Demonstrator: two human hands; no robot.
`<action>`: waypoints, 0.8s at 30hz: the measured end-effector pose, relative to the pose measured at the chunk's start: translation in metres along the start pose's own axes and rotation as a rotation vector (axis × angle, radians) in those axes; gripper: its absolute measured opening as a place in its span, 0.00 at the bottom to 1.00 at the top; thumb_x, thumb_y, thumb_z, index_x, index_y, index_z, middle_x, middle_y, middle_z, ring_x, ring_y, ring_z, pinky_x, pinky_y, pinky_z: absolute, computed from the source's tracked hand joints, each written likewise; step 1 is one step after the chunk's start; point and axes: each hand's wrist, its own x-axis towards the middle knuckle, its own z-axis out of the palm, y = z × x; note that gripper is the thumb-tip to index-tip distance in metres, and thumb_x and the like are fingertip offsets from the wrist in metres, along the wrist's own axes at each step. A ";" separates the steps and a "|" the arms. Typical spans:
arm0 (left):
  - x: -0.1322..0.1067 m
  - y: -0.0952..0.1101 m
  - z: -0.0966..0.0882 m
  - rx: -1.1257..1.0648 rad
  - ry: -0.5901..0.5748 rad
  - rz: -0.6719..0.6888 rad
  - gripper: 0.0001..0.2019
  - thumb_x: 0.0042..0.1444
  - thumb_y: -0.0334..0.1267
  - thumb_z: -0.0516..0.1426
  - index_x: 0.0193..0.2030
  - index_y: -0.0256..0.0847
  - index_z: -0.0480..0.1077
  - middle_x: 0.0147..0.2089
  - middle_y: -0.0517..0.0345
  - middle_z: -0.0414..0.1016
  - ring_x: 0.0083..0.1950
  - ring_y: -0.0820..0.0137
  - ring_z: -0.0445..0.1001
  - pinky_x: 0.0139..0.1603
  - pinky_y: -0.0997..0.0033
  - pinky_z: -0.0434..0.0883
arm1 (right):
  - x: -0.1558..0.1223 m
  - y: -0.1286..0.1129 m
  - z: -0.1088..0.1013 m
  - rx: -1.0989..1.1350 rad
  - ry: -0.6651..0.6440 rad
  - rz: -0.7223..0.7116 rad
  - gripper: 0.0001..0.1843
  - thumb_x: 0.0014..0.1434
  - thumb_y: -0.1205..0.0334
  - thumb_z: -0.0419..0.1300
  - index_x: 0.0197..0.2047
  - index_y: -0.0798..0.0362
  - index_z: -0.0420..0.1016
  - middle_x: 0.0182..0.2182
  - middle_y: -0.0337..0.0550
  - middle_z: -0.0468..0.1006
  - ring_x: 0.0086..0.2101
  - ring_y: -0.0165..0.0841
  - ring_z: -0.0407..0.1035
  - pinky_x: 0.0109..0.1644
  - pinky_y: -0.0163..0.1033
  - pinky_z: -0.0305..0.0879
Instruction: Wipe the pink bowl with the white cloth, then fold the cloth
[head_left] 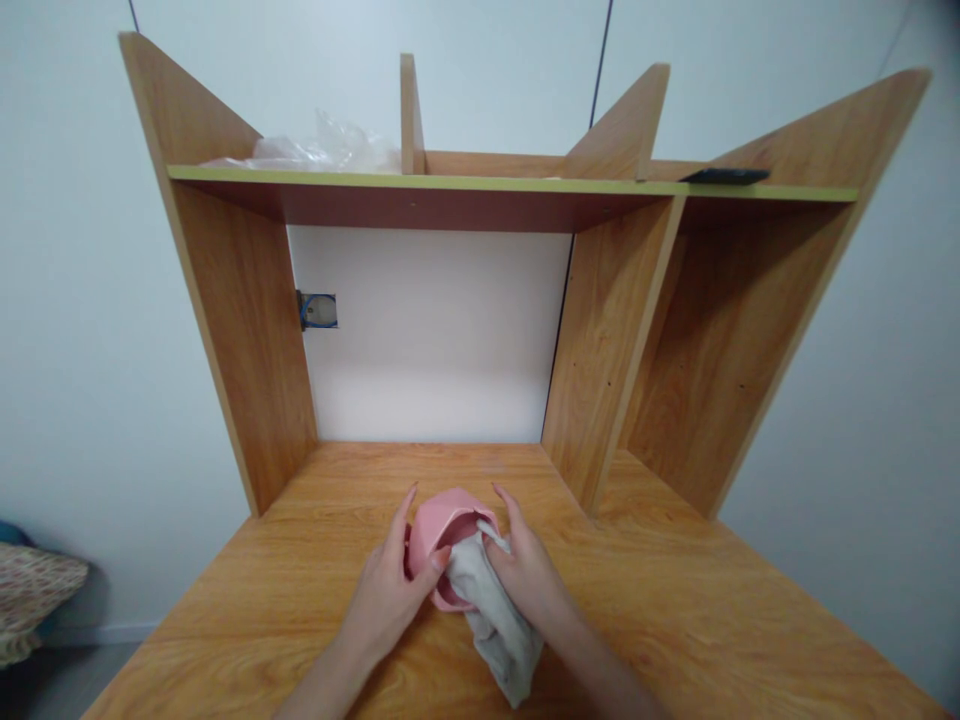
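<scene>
Two hands are on one small pink bowl (442, 535), tipped on its side near the front middle of the wooden desk (675, 610), its open mouth turned toward the person. It's a smooth, pale pink thing, rounded, with a thick rim, and part of it is hidden behind the fingers. The left hand (390, 590) curls around the bowl's left side, thumb hooked over the rim, steadying it. The right hand (529, 575) is closed on a grey-white cloth (495, 620), bunching it into the bowl's mouth while the loose end trails toward the person.

Risk, as I judge it: the bowl is balanced on its curved wall, so a hard push from the cloth could roll or skid it away across the slick desk surface if the left grip loosens.

Well behind the bowl stand the hutch dividers; above it, crumpled clear plastic (322, 150) on the shelf's left end, a dark flat object (726, 176) at its right.
</scene>
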 end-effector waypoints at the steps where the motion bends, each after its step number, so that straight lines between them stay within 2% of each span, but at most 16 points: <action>1: 0.000 -0.001 0.002 -0.033 -0.007 -0.005 0.36 0.54 0.48 0.50 0.64 0.38 0.38 0.53 0.45 0.65 0.50 0.61 0.68 0.50 0.61 0.63 | 0.000 0.000 0.001 0.014 0.033 0.003 0.33 0.50 0.68 0.48 0.61 0.59 0.46 0.53 0.51 0.65 0.52 0.34 0.60 0.54 0.39 0.55; 4: -0.003 0.000 0.009 -0.092 -0.024 -0.015 0.40 0.51 0.48 0.54 0.64 0.36 0.36 0.55 0.42 0.61 0.53 0.60 0.65 0.54 0.60 0.59 | 0.002 0.000 0.003 0.065 0.102 0.017 0.32 0.51 0.68 0.47 0.60 0.59 0.46 0.55 0.51 0.62 0.53 0.33 0.59 0.55 0.39 0.54; 8: -0.007 0.006 0.017 -0.217 -0.050 -0.002 0.37 0.52 0.46 0.54 0.62 0.35 0.39 0.55 0.43 0.61 0.54 0.62 0.64 0.54 0.63 0.61 | 0.003 -0.001 0.005 0.136 0.115 0.049 0.30 0.51 0.67 0.47 0.58 0.58 0.48 0.53 0.51 0.63 0.50 0.32 0.62 0.53 0.38 0.58; 12: -0.007 0.008 0.018 -0.288 -0.087 -0.035 0.34 0.52 0.44 0.54 0.60 0.36 0.40 0.46 0.49 0.68 0.41 0.67 0.71 0.41 0.67 0.69 | 0.005 0.000 0.007 0.176 0.055 0.089 0.33 0.50 0.66 0.49 0.59 0.59 0.45 0.41 0.49 0.73 0.35 0.32 0.71 0.38 0.36 0.67; 15: -0.007 0.008 0.017 -0.230 -0.087 -0.068 0.33 0.50 0.44 0.55 0.58 0.35 0.43 0.40 0.52 0.70 0.33 0.69 0.71 0.35 0.68 0.70 | 0.008 0.001 0.005 0.076 0.057 0.130 0.36 0.48 0.66 0.52 0.60 0.61 0.44 0.36 0.47 0.75 0.29 0.32 0.71 0.31 0.35 0.66; 19: -0.008 0.010 0.016 -0.125 -0.057 -0.043 0.32 0.47 0.43 0.58 0.57 0.37 0.49 0.44 0.50 0.70 0.42 0.65 0.71 0.42 0.67 0.68 | 0.010 -0.001 -0.002 -0.107 0.115 0.123 0.37 0.47 0.67 0.54 0.60 0.60 0.45 0.40 0.50 0.73 0.34 0.34 0.70 0.32 0.33 0.63; 24: -0.009 0.016 0.014 -0.041 -0.079 0.011 0.33 0.46 0.41 0.58 0.58 0.36 0.50 0.50 0.47 0.68 0.48 0.63 0.69 0.48 0.66 0.65 | 0.007 -0.005 -0.011 -0.349 0.084 0.131 0.37 0.51 0.64 0.53 0.62 0.57 0.42 0.25 0.42 0.74 0.27 0.35 0.70 0.27 0.32 0.58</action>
